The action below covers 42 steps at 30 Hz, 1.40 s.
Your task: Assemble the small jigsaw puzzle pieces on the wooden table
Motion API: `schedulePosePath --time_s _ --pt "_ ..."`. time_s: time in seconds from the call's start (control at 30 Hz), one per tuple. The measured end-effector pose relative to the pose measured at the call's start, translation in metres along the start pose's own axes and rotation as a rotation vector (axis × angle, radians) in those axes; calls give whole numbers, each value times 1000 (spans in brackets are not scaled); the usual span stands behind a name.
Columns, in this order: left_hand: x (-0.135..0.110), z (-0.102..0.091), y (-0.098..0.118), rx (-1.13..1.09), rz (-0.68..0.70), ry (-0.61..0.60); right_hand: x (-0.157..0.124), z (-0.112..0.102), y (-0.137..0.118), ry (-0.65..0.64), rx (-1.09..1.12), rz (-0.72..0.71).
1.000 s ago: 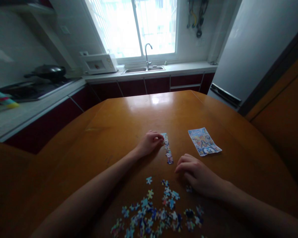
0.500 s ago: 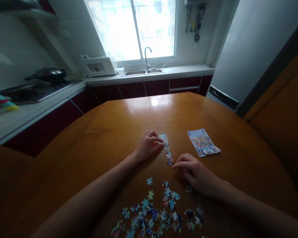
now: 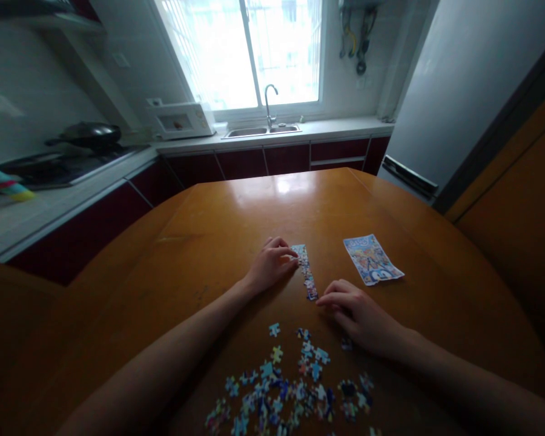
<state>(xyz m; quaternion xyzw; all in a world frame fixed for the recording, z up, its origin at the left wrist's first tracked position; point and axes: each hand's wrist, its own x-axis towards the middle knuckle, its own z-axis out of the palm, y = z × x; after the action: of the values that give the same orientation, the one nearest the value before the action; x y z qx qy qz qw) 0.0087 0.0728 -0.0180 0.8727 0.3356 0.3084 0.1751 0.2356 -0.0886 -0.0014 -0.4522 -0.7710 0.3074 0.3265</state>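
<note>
A narrow strip of joined jigsaw pieces (image 3: 307,277) lies flat on the wooden table, its long side running away from me. My left hand (image 3: 273,265) is at the strip's upper left edge, with thumb and forefinger closed in on it. At the near end of the strip, my right hand (image 3: 353,310) rests with its forefinger stretched out and the other fingers loosely bent. That fingertip is at the lower right corner; nothing shows in this hand. Many loose jigsaw pieces (image 3: 277,393) are scattered nearer to me, and one dark piece (image 3: 346,344) lies under my right wrist.
A creased picture sheet (image 3: 373,259) lies on the table (image 3: 209,218) to the right of the strip. Beyond the table are a counter with a sink (image 3: 245,132), a microwave (image 3: 181,121) and a wok (image 3: 91,134) on the stove. A fridge (image 3: 467,91) stands at the right.
Hardly anything differs. The whole view shifts very slightly, and both hands stay at the strip.
</note>
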Motion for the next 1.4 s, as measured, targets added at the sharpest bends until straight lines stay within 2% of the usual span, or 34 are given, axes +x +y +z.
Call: schedulePosePath --time_s 0.2,0.3,0.4,0.6,0.7,1.17,1.4 --pt "2 0 -2 14 6 53 -1 0 -7 81 -57 9" --pt "3 -1 -3 33 23 42 2 1 -18 136 -148 21" --pt "4 -2 -5 69 37 25 13 3 -23 123 -277 0" --pt "3 -2 -11 87 42 -47 55 7 -2 64 -453 -34" --pt "2 -2 -12 90 74 -84 67 9 8 52 -492 -47" --pt "2 -1 -10 105 79 -101 70 16 23 119 -550 -47" --pt "2 -1 -10 117 93 -98 71 17 25 105 -554 -36"
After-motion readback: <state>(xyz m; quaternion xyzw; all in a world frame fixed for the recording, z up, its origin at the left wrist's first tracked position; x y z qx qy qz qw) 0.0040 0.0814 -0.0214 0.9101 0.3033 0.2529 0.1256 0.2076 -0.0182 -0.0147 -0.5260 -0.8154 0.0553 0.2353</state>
